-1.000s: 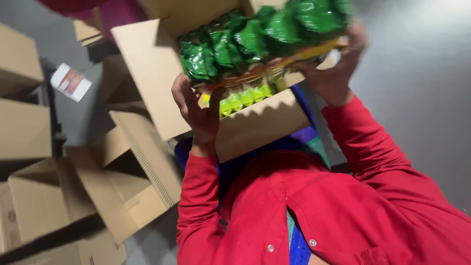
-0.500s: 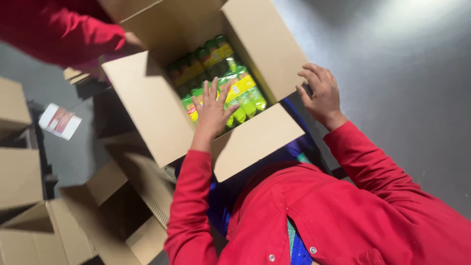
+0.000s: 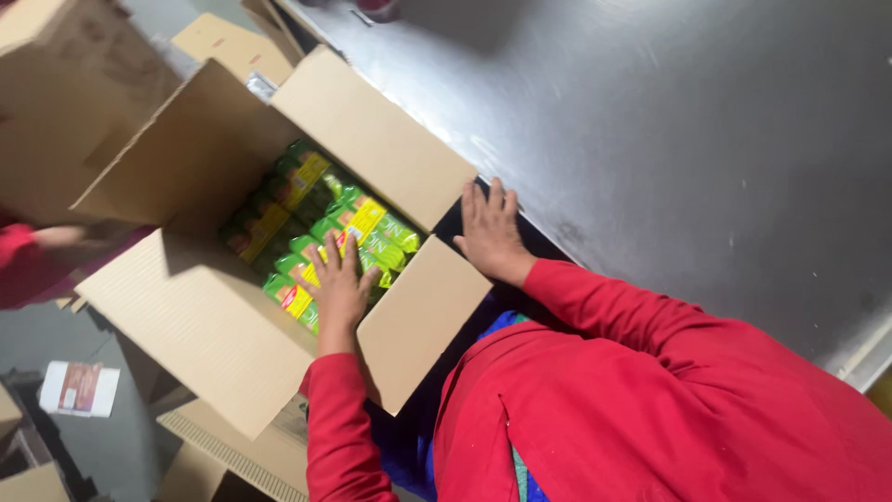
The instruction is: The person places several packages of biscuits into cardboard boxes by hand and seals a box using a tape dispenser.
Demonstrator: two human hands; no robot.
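An open cardboard box (image 3: 200, 321) with its flaps spread holds several green and yellow packets (image 3: 321, 218) packed in rows. My left hand (image 3: 340, 284) lies flat on the packets inside the box, fingers spread. My right hand (image 3: 492, 232) rests flat against the outside of the box's right flap, on the dark edge beside the metal table (image 3: 688, 139). Both arms are in red sleeves.
Another person's red sleeve and hand (image 3: 37, 251) reach in at the left edge. More cardboard boxes (image 3: 56, 84) stand at the upper left and flattened ones (image 3: 232, 446) lie below. A small white packet (image 3: 79, 389) lies on the floor at lower left.
A second ago both hands held a stack of green packets above the box. The packets now lie in the box, my left hand presses on them and my right hand has come down beside the flap.
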